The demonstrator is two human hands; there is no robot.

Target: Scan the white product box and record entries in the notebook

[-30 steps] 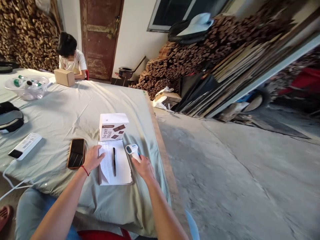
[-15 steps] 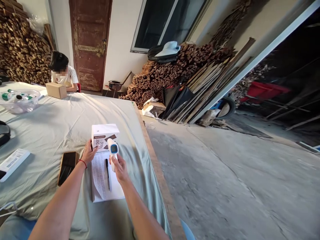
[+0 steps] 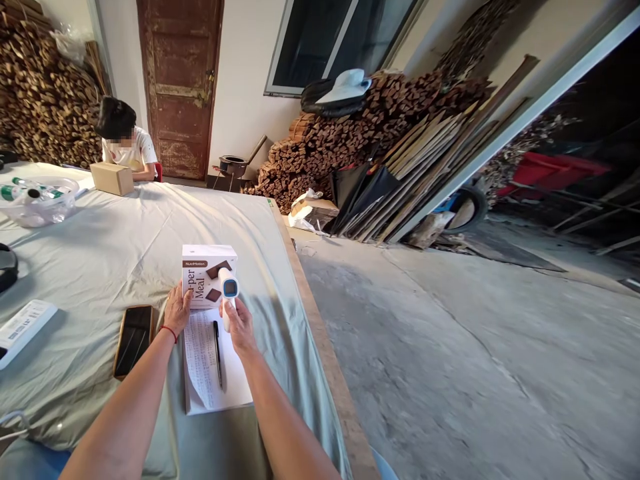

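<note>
A white infrared thermometer [image 3: 229,287] with a small blue-rimmed screen is in my right hand [image 3: 239,324], its fingers wrapped round the handle. The thermometer's head is in front of a white meal box [image 3: 200,267] printed with brown pieces. My left hand [image 3: 177,310] grips the box's lower left side, thumb on the front face; its other fingers are partly hidden. Below the box lies a stack of paper [image 3: 235,383] with writing on its curled top sheet. A black pen [image 3: 217,353] rests on the paper.
Left of my forearm lies a phone [image 3: 134,340]. Further left are a white power strip [image 3: 25,330], headphones [image 3: 7,267] and a clear basin [image 3: 43,207] with bottles. A person [image 3: 127,143] sits at the far side behind a cardboard box [image 3: 113,179]. The table edge [image 3: 320,320] runs along the right.
The box stands more upright, with more of its printed front showing. The thermometer has shifted slightly up and right. Both hands keep their holds, and the view has turned a little.
</note>
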